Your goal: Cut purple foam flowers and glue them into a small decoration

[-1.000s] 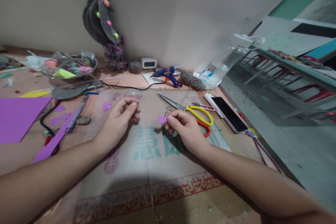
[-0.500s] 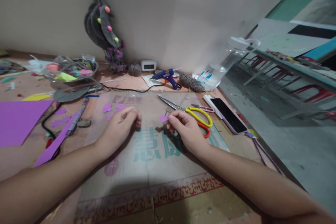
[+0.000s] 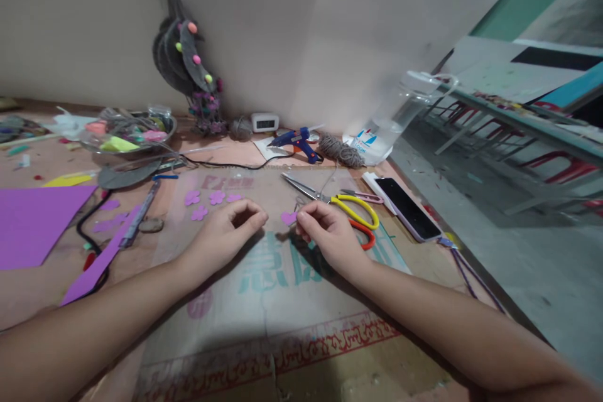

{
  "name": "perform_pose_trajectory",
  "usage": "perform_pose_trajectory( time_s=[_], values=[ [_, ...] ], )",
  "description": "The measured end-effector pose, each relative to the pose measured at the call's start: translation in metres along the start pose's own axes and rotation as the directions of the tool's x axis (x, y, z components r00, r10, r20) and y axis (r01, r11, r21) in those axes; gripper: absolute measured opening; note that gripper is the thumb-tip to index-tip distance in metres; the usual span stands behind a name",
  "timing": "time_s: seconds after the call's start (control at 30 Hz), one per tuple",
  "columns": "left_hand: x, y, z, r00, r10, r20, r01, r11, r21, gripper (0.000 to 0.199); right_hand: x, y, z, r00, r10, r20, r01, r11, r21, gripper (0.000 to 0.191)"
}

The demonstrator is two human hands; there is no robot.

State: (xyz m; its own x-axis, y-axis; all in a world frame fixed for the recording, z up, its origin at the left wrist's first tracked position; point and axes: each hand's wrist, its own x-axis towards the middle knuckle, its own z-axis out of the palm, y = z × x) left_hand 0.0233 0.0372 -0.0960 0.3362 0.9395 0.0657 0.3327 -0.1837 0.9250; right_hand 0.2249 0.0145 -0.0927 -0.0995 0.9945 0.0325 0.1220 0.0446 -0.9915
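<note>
Head view: two bare hands over a printed sheet, purple flower at the right fingertips.
Right hand (image 3: 332, 235): narrow grip, purple flower (image 3: 288, 218) pinched at thumb and forefinger, just above the printed sheet (image 3: 226, 308). Left hand (image 3: 221, 237): narrow grip, thumb and forefinger curled into a loop, tips close; cannot tell if anything small sits between. Loose purple flowers (image 3: 217, 197) lie on the sheet beyond the left hand. Scissors (image 3: 354, 208), yellow and orange handles, just beyond and beside the right hand. Phone (image 3: 409, 208) farther right; glue gun (image 3: 298, 141) and gray yarn (image 3: 341, 150) toward the back of the surface (image 3: 51, 166).
</note>
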Motion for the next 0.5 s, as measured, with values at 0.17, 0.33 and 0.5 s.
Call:
perform_pose_trajectory(
  time_s=[0.17,0.33,0.5],
  values=[
    [-0.0048,0.0045,0.0017,0.979,0.154,0.130,-0.168,0.981,0.098,0.029,-0.0040,-0.0027,0.0027,0.997,-0.011,0.073,0.020,0.993,-0.116,0.020],
    [-0.0062,0.0060,0.0036,0.978,0.145,0.151,-0.166,0.976,0.139,0.021,-0.0054,-0.0034,0.0027,0.988,-0.023,0.150,0.049,0.984,-0.171,0.024],
    [-0.0061,0.0060,0.0034,0.980,0.132,0.147,-0.150,0.981,0.125,0.019,-0.0039,-0.0022,0.0026,0.984,-0.012,0.179,0.036,0.991,-0.131,0.038]
  ],
)
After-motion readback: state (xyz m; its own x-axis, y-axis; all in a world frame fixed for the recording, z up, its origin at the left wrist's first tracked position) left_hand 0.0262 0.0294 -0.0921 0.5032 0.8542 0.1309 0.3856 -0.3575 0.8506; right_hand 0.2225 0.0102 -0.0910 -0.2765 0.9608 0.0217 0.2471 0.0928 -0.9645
